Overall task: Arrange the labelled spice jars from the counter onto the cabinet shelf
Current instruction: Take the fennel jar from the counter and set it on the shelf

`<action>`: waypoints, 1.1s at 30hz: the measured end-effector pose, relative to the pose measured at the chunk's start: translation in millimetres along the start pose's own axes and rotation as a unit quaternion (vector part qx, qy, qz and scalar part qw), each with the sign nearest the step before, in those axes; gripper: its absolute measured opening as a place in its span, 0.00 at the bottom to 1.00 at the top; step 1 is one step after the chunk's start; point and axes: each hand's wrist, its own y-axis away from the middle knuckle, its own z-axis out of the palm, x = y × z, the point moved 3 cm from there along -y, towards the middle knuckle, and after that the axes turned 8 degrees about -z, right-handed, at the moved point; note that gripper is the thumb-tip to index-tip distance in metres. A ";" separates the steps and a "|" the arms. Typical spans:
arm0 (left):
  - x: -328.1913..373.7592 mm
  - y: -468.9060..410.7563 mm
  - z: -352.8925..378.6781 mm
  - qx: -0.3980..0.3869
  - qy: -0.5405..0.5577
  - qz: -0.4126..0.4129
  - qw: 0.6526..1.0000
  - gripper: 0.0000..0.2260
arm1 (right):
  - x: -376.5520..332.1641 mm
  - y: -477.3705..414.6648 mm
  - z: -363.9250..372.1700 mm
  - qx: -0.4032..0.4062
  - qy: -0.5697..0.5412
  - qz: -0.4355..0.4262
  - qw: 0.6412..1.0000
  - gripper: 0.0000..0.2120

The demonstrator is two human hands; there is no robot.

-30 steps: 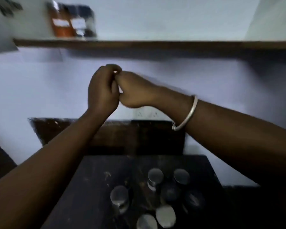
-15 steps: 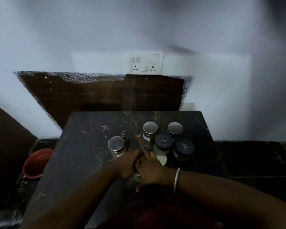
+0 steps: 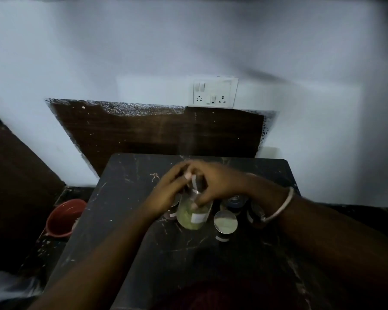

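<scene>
A glass spice jar (image 3: 193,214) with greenish powder and a white label is held tilted above the dark counter (image 3: 126,220). My left hand (image 3: 166,193) grips its left side and my right hand (image 3: 215,183) grips its top and right side. Beside it stands a jar with a silver lid (image 3: 225,221). A dark-lidded jar (image 3: 234,201) sits behind that, partly hidden by my right wrist. More jars are hidden under my hands. The shelf is out of view.
A red bowl (image 3: 63,217) sits low to the left of the counter. A white switch and socket plate (image 3: 213,92) is on the wall above a dark wooden backboard (image 3: 157,133). Dark floor lies on both sides.
My view dropped from the shelf to the counter. Both hands came down from shelf height, closed on a jar among the group, and now hold the green jar lifted and tilted.
</scene>
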 end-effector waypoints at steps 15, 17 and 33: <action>185.1 36.2 38.0 -0.097 0.402 0.047 0.909 0.30 | -122.9 55.7 -87.3 0.375 -0.309 -0.297 0.822 0.13; 186.0 40.2 38.1 -0.064 0.382 0.019 0.922 0.30 | -123.9 61.2 -84.8 0.395 -0.308 -0.316 0.806 0.12; 199.7 56.4 48.2 0.025 0.247 0.044 0.968 0.28 | -128.3 69.6 -77.7 0.472 -0.324 -0.321 0.755 0.10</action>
